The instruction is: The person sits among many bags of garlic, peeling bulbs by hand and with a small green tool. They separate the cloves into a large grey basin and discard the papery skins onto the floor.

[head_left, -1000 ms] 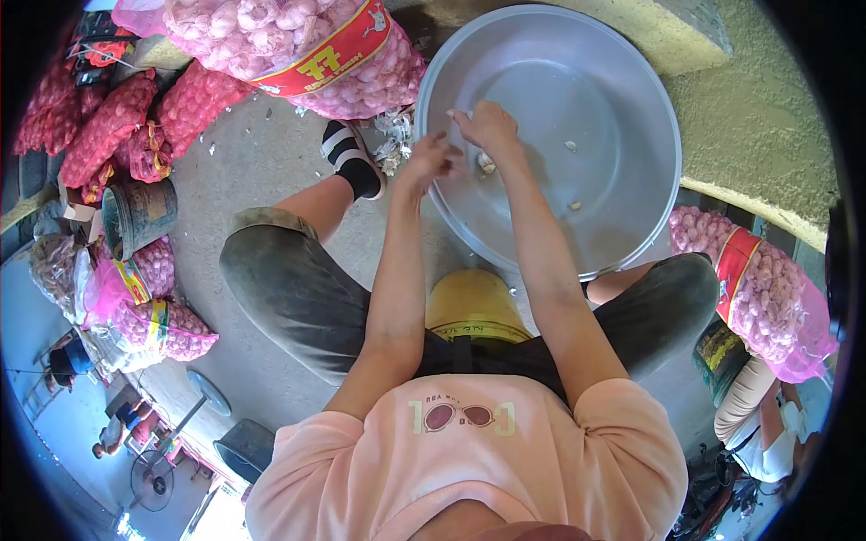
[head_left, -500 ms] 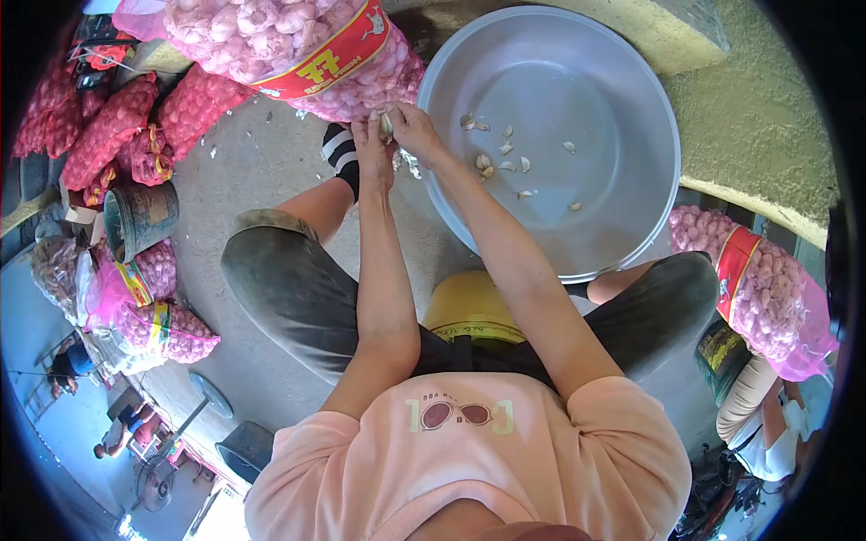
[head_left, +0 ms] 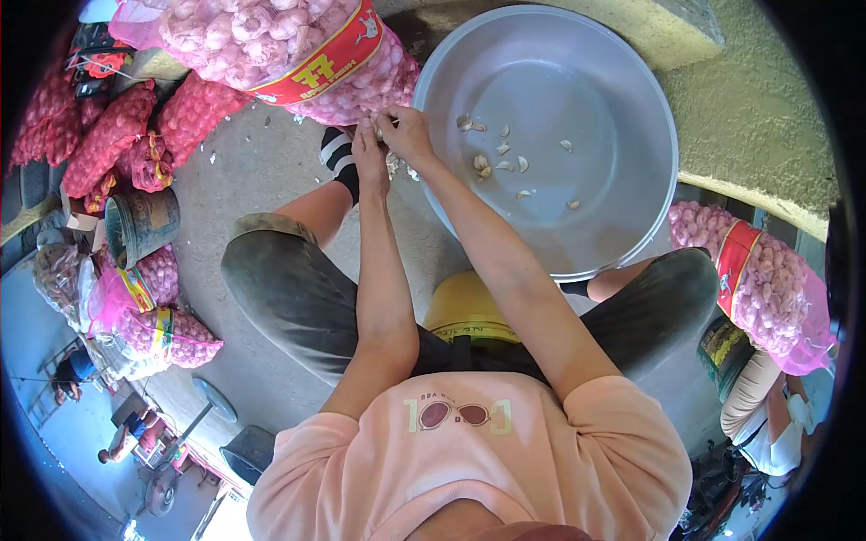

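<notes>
Splitting garlic (head_left: 379, 132), seemingly | your left hand (head_left: 369, 155) and right hand (head_left: 409, 135) pinch it | basin (head_left: 577, 225) rightward | likely needs opposed finger pressure

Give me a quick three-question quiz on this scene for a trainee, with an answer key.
1. Which things lie in the large round basin?
A. Red peppers
B. Garlic cloves
C. Whole eggs
2. True or false: the left hand and right hand are close together.
3. Fill in the blank: the bucket between the person's legs is ____ in color.

Key: 1. B; 2. True; 3. Yellow
</notes>
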Available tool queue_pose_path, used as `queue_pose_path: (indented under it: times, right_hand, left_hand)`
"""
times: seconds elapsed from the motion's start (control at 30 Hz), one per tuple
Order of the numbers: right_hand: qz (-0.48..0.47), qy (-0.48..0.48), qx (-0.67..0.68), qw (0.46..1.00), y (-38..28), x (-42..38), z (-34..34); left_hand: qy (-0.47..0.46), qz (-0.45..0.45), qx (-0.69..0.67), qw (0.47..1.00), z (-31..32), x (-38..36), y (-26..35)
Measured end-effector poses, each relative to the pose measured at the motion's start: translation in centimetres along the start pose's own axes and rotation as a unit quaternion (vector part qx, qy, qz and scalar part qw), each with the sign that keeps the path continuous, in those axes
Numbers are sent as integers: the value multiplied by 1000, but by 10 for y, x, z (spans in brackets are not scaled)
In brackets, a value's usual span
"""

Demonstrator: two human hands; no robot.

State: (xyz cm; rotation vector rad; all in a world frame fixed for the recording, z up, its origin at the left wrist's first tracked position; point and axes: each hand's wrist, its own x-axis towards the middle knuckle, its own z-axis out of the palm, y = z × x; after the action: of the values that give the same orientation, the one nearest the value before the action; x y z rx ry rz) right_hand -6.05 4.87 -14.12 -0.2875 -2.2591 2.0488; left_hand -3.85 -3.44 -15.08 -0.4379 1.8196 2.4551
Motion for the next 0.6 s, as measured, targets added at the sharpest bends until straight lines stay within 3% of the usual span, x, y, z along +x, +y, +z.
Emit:
queue_pose_path:
  times: [0.07,0.17,0.23,0.37,0.43,0.53,0.6]
  right_hand:
    - [-11,19,-25,999,3,1,1]
    - [-14,-47,-51,997,5,6,-2]
    - [-22,-156,-153,976,7,12,-3]
    - [-38,-215,-252,943,-12,8,-7]
    - [-76,-253,-290,920,-17,4,-7]
    - [-17,-226,-261,938,-18,-4,1]
    - [-4,-213,-228,950,-11,-4,4]
  left_hand:
    - [-4,24,17,1000,0,0,-4]
    - [16,15,-12,1000,-3,-2,-3]
    - [43,34,-55,997,-5,-2,-4]
    - [70,27,-62,995,-9,5,-8]
    - [135,3,-190,972,-7,6,-10]
    - [128,-61,-235,962,-15,11,-11]
    - [113,-41,-213,970,-18,15,-11]
